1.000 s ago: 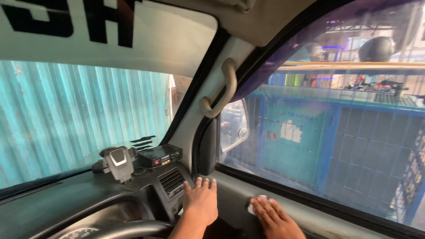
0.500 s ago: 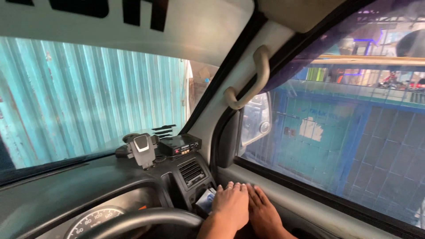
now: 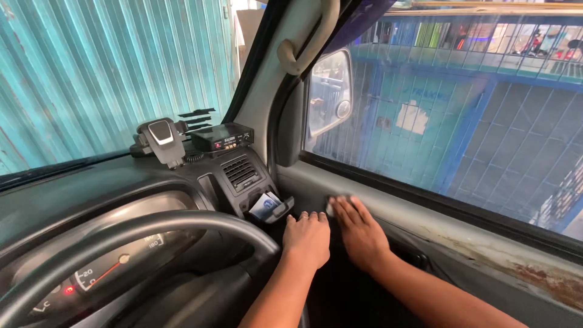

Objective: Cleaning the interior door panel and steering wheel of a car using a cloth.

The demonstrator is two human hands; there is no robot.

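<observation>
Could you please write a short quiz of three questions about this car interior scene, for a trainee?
1. True or false: the left hand and the right hand both rest flat on the grey inner door panel, side by side.
2. Which thing sits on top of the dark dashboard? A) a red cup B) a black and silver phone holder C) a yellow book
3. Fill in: the beige grab handle is fixed on the pillar ____ the side mirror.

Key: 1 true; 2 B; 3 above.
</observation>
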